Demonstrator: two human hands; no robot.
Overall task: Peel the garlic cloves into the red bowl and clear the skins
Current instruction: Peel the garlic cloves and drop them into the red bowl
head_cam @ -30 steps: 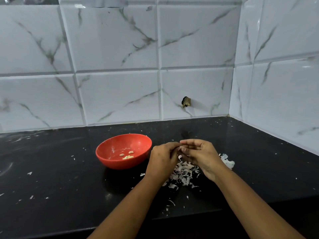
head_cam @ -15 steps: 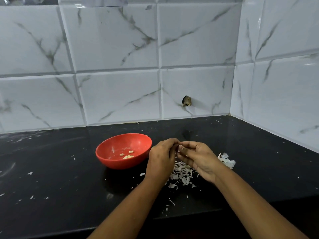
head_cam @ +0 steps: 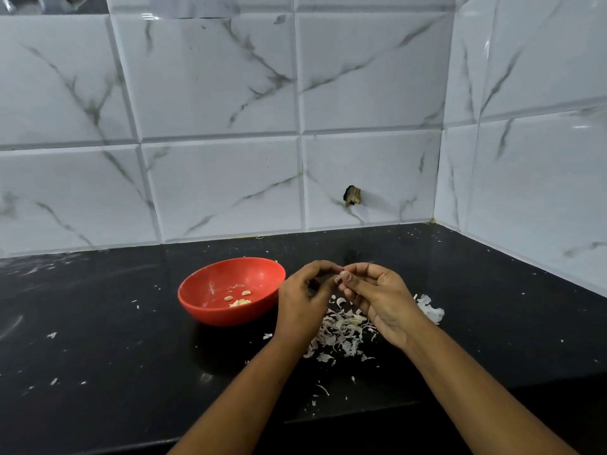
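- Stray flakes lie along the front edge of the black counter (head_cam: 98, 356).
- A pile of garlic skins (head_cam: 341, 333) lies right of the counter's middle, under both hands.
- The left hand (head_cam: 300, 302) and right hand (head_cam: 381, 298) meet at the fingertips, fingers curled, pinching a small pale bit (head_cam: 343, 276) that is mostly hidden.
- The red bowl (head_cam: 203, 310) stands just left of the left hand and holds peeled cloves (head_cam: 241, 302).
- Marbled tiles (head_cam: 223, 178) line the counter's back edge.
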